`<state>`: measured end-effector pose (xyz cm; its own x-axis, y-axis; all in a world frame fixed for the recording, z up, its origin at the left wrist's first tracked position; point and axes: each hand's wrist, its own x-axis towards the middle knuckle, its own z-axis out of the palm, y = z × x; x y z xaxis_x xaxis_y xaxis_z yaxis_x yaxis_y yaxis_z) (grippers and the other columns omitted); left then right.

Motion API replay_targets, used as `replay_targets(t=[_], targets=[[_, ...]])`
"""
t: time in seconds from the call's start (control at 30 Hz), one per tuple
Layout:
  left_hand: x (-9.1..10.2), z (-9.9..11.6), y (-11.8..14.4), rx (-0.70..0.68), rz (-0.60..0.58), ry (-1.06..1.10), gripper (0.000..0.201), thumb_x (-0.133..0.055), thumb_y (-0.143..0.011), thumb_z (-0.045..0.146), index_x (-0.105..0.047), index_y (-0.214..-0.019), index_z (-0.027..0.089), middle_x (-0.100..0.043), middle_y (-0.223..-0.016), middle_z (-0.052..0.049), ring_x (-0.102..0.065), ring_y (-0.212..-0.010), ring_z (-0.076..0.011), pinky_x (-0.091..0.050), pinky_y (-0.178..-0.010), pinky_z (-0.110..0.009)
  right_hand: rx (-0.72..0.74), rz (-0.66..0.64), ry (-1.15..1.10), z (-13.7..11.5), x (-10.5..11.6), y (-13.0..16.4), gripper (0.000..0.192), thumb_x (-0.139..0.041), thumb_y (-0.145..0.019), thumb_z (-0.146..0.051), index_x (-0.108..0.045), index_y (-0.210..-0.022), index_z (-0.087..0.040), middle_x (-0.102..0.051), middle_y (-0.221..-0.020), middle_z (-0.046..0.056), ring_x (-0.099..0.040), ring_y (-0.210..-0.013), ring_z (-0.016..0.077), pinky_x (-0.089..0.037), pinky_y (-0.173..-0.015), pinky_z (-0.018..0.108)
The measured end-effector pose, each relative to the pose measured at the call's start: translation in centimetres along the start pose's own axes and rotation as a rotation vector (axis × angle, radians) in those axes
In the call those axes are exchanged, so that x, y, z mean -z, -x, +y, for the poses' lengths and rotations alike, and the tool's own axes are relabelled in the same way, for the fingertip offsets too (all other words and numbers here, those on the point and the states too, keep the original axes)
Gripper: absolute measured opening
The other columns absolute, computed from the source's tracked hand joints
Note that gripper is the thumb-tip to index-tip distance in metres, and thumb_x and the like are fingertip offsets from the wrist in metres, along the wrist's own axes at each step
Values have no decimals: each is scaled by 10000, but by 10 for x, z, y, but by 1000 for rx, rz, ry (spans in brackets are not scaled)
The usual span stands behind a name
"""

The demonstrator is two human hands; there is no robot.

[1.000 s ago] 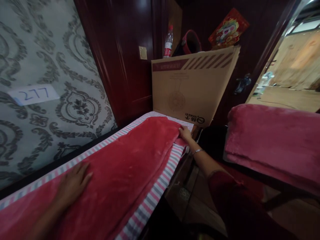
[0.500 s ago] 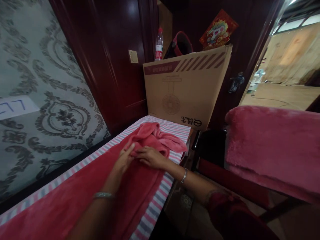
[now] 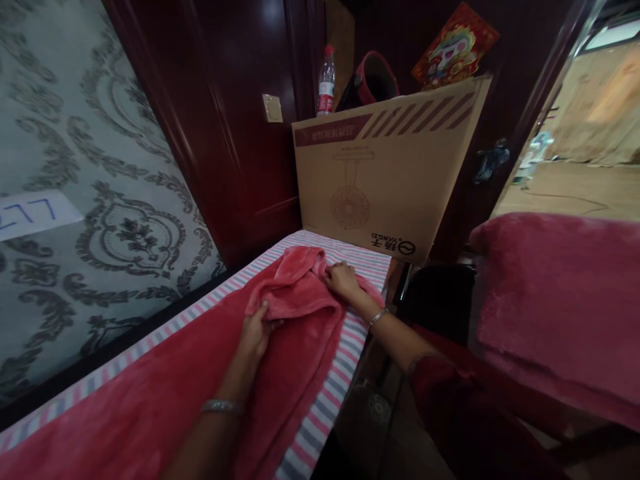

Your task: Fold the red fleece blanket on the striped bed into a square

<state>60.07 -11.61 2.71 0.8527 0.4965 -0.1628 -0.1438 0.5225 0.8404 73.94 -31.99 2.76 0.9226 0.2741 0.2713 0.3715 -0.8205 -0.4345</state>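
We see a red fleece blanket [image 3: 165, 393] spread along a striped sheet [image 3: 320, 417] that covers a narrow bed beside a patterned wall [image 3: 95, 173]. The far end of the blanket is folded back toward us into a bunched flap, and both hands sit on that flap. Our left hand [image 3: 256, 331] lies at the near edge of the fold, fingers curled over the hem and pinching the fleece, with the rest of the blanket running flat under the wrist and its bracelet [image 3: 221, 406]. Our right hand [image 3: 342, 279] rests further off, on the right side of the bunched cloth close to the bed's outer edge; its fingers press down into the fleece and seem to gather it, though we cannot tell for sure whether they close around a fold or only lie on top. The heaped part of the blanket lies between the two hands, rising a little above them.

Just past the foot of the bed stands a large cardboard box [image 3: 385, 173] printed with a fan drawing, and a plastic water bottle [image 3: 326, 83] and a red-rimmed dark object [image 3: 375, 80] stand behind its top edge. To our right a second pink-red blanket [image 3: 555, 293] lies folded, well apart from both hands
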Motion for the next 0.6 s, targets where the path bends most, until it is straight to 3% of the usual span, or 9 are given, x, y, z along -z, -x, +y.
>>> replay_targets(t=[0.07, 0.17, 0.3, 0.47, 0.6], targets=[[-4, 7, 0, -63, 5, -4, 226, -712, -684, 99, -647, -887, 173, -687, -726, 25, -634, -548, -110, -561, -503, -219, -71, 12, -21, -4, 3, -19, 230, -539, -908, -240, -754, -944, -168, -737, -1042, 166, -641, -1051, 284, -428, -874, 325], [-13, 24, -3, -149, 11, -15, 183, -748, -662, 117, -654, -815, 154, -677, -689, 30, -625, -535, -104, -572, -559, -232, -201, 82, -65, -2, 21, -58, 396, -375, -967, -228, -739, -1092, -136, -728, -1109, 182, -669, -1013, 265, -455, -812, 298], [-21, 43, -7, -223, 75, 9, 75, -707, -744, 158, -645, -782, 142, -657, -637, 30, -593, -484, -94, -544, -523, -219, -278, 125, -141, 10, 42, -89, 533, -221, -992, -211, -684, -1222, -80, -725, -1134, 176, -667, -1024, 237, -477, -828, 278], [-1, 36, -5, -117, 233, 26, 63, -619, -829, 147, -611, -766, 156, -641, -633, 25, -589, -484, -104, -511, -472, -210, -314, -22, -221, 42, 30, -56, 476, -354, -1024, -352, -756, -996, -99, -759, -955, 148, -705, -899, 229, -488, -798, 272], [18, 22, -4, -86, 232, 31, 69, -594, -820, 111, -618, -809, 174, -659, -692, 16, -614, -544, -120, -527, -500, -230, -365, -65, -251, 70, 22, -19, 454, -454, -996, -401, -753, -793, -127, -755, -925, 157, -701, -916, 243, -476, -793, 268]])
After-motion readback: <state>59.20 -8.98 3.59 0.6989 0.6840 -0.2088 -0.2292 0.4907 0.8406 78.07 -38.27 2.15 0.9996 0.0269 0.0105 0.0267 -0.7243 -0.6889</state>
